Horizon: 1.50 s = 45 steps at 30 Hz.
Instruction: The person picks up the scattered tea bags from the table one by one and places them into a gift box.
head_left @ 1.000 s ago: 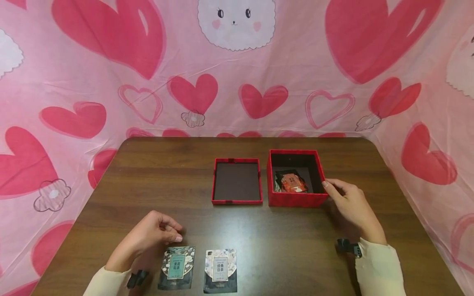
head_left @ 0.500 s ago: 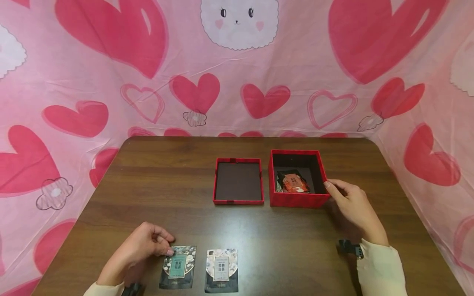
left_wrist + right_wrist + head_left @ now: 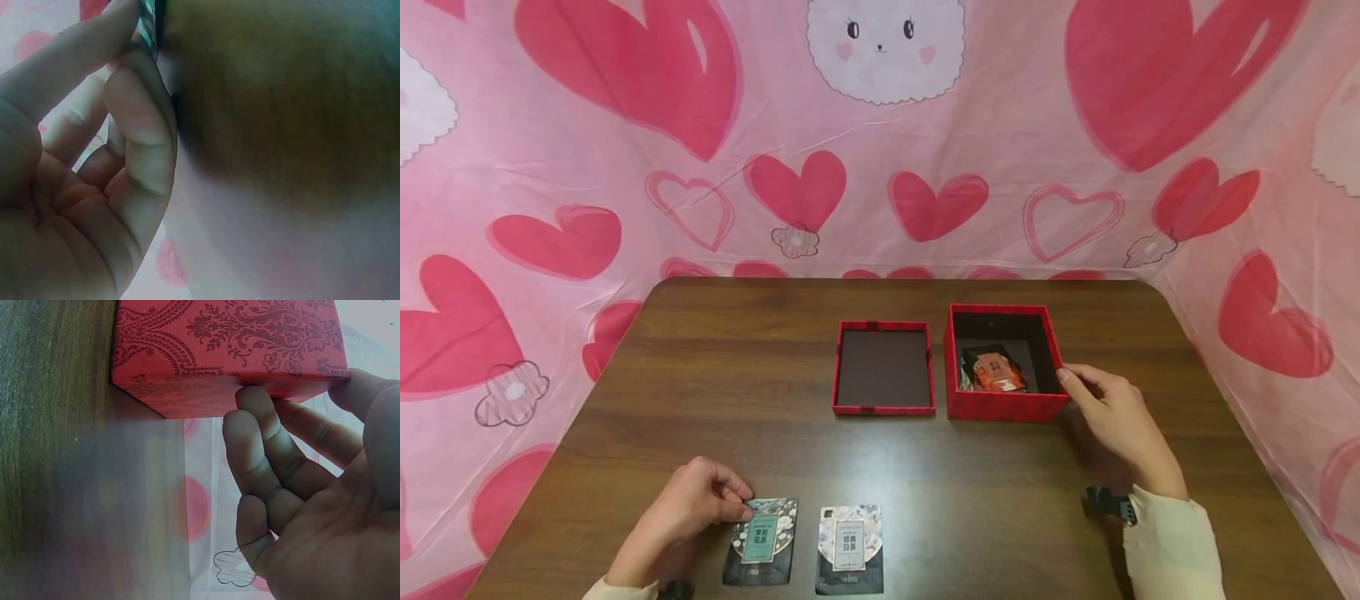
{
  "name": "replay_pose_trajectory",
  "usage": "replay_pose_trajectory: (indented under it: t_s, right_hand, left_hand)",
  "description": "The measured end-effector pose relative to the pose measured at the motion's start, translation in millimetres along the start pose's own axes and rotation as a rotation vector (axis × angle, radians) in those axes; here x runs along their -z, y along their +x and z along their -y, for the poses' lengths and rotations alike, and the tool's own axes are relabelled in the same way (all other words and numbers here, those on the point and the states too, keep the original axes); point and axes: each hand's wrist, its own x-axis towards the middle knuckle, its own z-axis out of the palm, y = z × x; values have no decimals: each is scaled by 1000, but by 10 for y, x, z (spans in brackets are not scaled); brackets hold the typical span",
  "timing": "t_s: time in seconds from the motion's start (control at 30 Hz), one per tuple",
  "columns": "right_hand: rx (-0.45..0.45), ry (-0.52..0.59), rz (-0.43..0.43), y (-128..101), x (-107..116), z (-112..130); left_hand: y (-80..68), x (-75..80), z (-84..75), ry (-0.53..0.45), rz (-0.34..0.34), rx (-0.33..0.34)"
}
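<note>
Now | left hand (image 3: pixel 688 510) pinching packet (image 3: pixel 761 540) at near edge | right hand (image 3: pixel 1112 417) fingers relaxed, steadying box (image 3: pixel 1003 404) | lift flat, avoid creasing

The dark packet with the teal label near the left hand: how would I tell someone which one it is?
On the brown wooden table, look to the near edge, where two small flat packets lie side by side. It is the left one, the dark packet with a teal label, whose top corner the left hand pinches; the neighbouring pale-labelled packet lies untouched.
</note>
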Motion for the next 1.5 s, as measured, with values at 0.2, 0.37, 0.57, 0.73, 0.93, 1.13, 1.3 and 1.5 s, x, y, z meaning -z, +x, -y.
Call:
replay_pose_trajectory:
  t_s: [0.2,0.37,0.57,0.73,0.93,1.13,1.3,1.5]
  right_hand:
    - [8,5,-11,1,5,-6]
    - [4,6,-3,0,8,6]
    - [5,13,1,2,0,9]
    - [-2,13,2,-2,2,1]
    - [-10,14,11,-5,12,-8]
    - [-5,16,15,3,9,7]
    - [-11,14,19,-3,13,8]
    - [-8,11,16,0,6,9]
  left_hand:
    - [28,3,-19,98,-22,-38]
    - [56,17,-31,171,-13,-68]
    - [64,32,-52,196,17,-71]
    - [55,70,-86,217,1,-60]
    - [67,28,-72,206,34,-103]
    - [61,66,-70,190,61,-103]
    - [70,117,-42,-1,139,-72]
    - [96,141,61,-282,261,-45]
